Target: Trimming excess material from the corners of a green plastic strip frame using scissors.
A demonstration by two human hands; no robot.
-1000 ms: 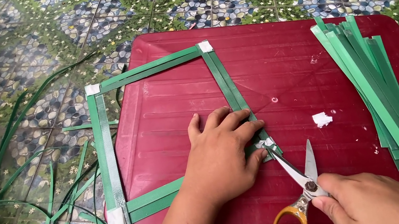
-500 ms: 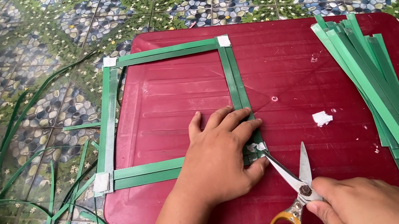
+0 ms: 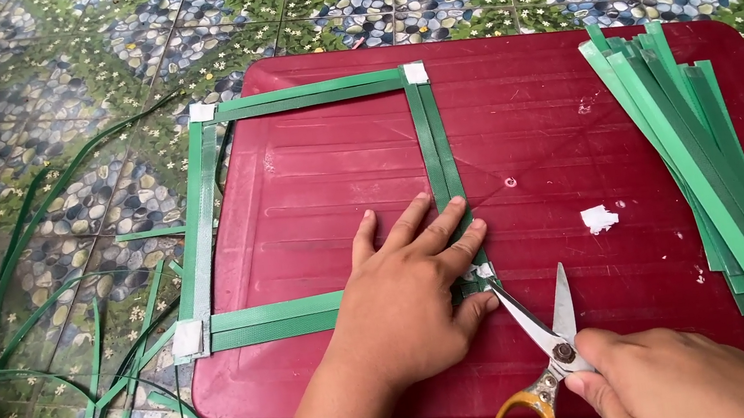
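Though taped at corners, green strap frame (image 3: 323,206) lies flat.

Head view, steeply downward (close) over table (image 3: 564,56)

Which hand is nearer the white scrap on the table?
Right. The right hand lies just below the white scrap; the left hand presses the green frame, farther left.

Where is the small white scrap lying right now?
In the head view, the white scrap lies on the red table, right of centre, between the green strap frame and the pile of green strips, just above the scissors.
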